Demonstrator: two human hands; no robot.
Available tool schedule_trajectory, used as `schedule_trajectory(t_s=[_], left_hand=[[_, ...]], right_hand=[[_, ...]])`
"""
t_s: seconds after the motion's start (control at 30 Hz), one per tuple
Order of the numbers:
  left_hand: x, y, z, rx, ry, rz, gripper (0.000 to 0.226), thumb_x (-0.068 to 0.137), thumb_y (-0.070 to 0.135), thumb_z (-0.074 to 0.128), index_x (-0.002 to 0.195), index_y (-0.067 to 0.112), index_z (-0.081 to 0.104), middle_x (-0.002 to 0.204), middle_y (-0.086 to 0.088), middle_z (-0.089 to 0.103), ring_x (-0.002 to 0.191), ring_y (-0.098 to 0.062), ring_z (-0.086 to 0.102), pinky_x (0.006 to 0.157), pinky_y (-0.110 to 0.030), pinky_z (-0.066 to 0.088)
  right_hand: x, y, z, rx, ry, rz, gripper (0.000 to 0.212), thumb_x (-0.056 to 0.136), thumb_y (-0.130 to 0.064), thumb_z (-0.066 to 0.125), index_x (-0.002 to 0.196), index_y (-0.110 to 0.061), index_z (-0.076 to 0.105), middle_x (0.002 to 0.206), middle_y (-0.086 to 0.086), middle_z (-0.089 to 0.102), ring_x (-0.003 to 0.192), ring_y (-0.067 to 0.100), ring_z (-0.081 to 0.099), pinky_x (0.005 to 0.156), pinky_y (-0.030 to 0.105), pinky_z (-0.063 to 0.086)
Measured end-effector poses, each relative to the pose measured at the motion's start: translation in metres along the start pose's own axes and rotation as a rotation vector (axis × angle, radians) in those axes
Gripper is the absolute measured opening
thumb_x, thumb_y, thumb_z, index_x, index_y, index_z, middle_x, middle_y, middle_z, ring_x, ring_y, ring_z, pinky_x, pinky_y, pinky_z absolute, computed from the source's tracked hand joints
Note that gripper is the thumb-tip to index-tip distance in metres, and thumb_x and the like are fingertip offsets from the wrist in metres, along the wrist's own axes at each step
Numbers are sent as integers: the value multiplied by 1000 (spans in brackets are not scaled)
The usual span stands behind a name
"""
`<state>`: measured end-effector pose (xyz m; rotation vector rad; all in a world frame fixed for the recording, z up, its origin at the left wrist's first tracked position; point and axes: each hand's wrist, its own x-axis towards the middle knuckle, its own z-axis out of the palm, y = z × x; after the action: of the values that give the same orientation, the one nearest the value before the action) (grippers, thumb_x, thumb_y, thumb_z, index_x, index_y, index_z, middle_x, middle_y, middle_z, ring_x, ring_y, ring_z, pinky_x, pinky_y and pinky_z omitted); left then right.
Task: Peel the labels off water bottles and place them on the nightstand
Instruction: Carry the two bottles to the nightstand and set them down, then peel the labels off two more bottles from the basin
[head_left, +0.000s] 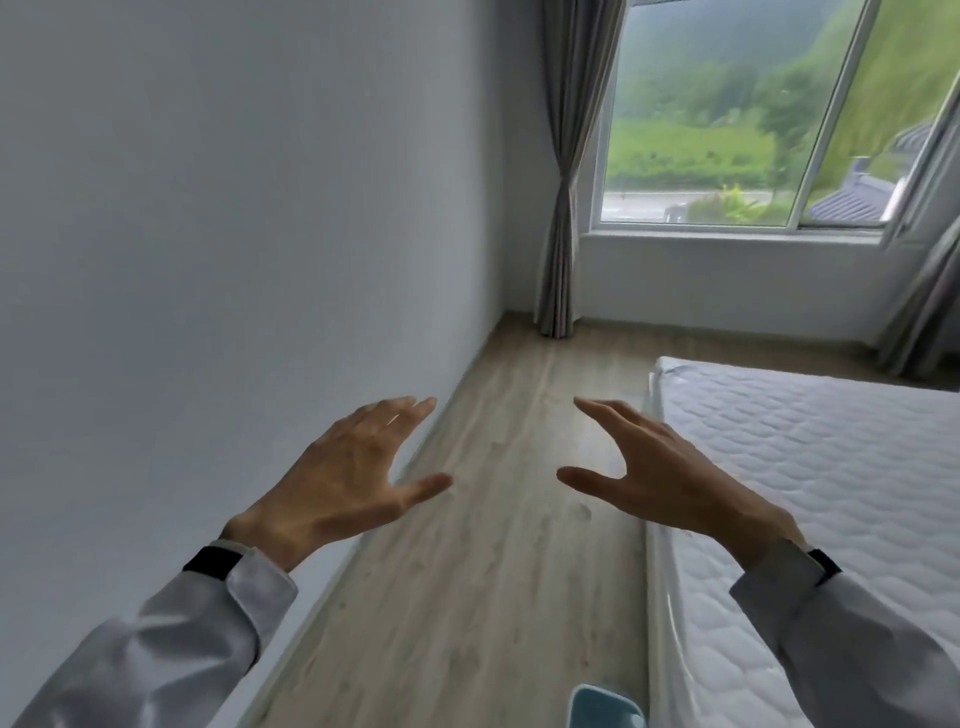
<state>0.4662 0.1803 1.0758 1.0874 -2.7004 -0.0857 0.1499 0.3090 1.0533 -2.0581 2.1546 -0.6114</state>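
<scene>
Head view shows the left hand (343, 483) and right hand (670, 483), each grip released and holding nothing, above the wood floor (498, 571); the mattress (831, 467) lies right of them. No bottle or nightstand shows, so look around before reaching.

A pale wall (234, 208) is filling the nine o'clock side. A wooden floor (483, 545) is running up the middle toward twelve o'clock. A white quilted mattress (831, 467) is lying at four o'clock, its edge just beside the floor strip. A grey curtain (563, 182) is hanging at twelve o'clock, touching the floor beside a window (727, 130), which is showing green hills at one o'clock. A small light-blue object (605, 706), too cropped to identify, is sitting at six o'clock.
</scene>
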Motion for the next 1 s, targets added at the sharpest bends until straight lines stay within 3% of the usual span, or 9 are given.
schedule_trajectory(t_s=[0.23, 0.33, 0.4, 0.5, 0.73, 0.83, 1.0], left_hand=[[138, -94, 42, -6, -27, 224, 98, 85, 91, 36, 166, 38, 21, 171, 13, 31, 156, -10, 33, 124, -37, 34], [207, -112, 59, -43, -86, 326, 96, 87, 87, 42, 166, 35, 24, 171, 12, 32, 156, -10, 33, 124, -37, 34], [250, -113, 72, -60, -99, 400, 95, 88, 85, 44, 166, 35, 24, 171, 11, 32, 156, -12, 33, 124, -40, 36], [315, -98, 93, -96, -140, 540, 95, 88, 86, 43, 167, 36, 22, 172, 9, 32, 156, -15, 34, 122, -47, 40], [423, -28, 173, -136, -214, 972, 98, 87, 89, 40, 167, 35, 25, 169, 7, 39, 154, -18, 38, 124, -39, 34], [448, 1, 225, -189, -304, 1160, 94, 88, 85, 45, 166, 37, 25, 169, 6, 39, 153, -18, 42, 121, -41, 38], [444, 25, 323, -219, -492, 1311, 100, 82, 88, 40, 165, 34, 30, 168, 5, 40, 152, -20, 42, 119, -43, 42]], right_hand=[[94, 16, 50, -9, 113, 200, 105, 78, -93, 43, 160, -29, 31, 164, -8, 41, 146, 19, 47, 116, 40, 41], [122, 31, 64, -3, 147, 328, 104, 79, -90, 45, 160, -25, 34, 163, -5, 43, 145, 19, 47, 115, 33, 38], [133, 41, 69, -5, 158, 399, 104, 80, -89, 45, 160, -23, 34, 163, -3, 43, 146, 20, 47, 119, 37, 39], [136, 52, 70, -36, 211, 564, 99, 83, -85, 49, 160, -24, 33, 162, -4, 44, 145, 19, 48, 118, 43, 41], [107, 65, 111, -95, 325, 1028, 96, 84, -83, 48, 160, -28, 30, 164, -10, 39, 149, 13, 40, 123, 39, 31], [90, 59, 149, -83, 375, 1254, 96, 82, -85, 47, 160, -33, 26, 165, -11, 36, 151, 14, 37, 125, 40, 28], [57, 40, 234, -18, 433, 1605, 96, 83, -79, 58, 160, -28, 32, 164, -6, 39, 149, 20, 40, 121, 38, 31]])
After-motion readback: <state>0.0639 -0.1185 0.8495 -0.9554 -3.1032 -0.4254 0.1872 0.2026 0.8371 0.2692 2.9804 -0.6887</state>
